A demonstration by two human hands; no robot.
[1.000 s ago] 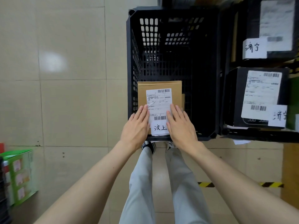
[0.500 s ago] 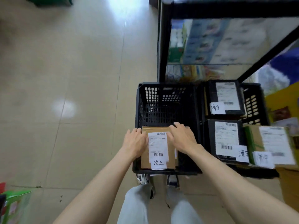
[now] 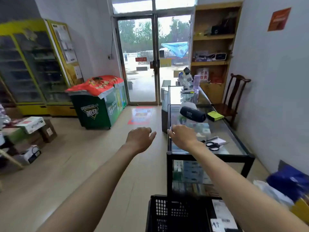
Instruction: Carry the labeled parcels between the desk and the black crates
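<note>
At six o'clock, at the bottom edge of the view, the black perforated plastic crate (image 3: 173, 213) stands on the floor, and just to its right a dark parcel with a white printed label (image 3: 223, 215) lies in the neighbouring crate. Half a second ago both hands were pressed on a brown cardboard parcel inside that perforated crate; now they are raised clear of it and empty. The left hand (image 3: 139, 139) hangs over the floor near twelve o'clock with its fingers loosely curled around nothing, and the right hand (image 3: 182, 135) reaches beside it, also holding nothing, over the near corner of the glass-topped display counter with a black frame (image 3: 209, 156). The brown parcel is not visible now, so it was probably left in the crate. The view has swung up from the crates toward the counter, which suggests one delivery is finished and the person is turning back for another. On the counter at one o'clock lie a black cylindrical speaker (image 3: 192, 114), a yellow-green folded cloth (image 3: 215, 115) and black-handled scissors (image 3: 213, 145); no labelled parcel shows there.
</note>
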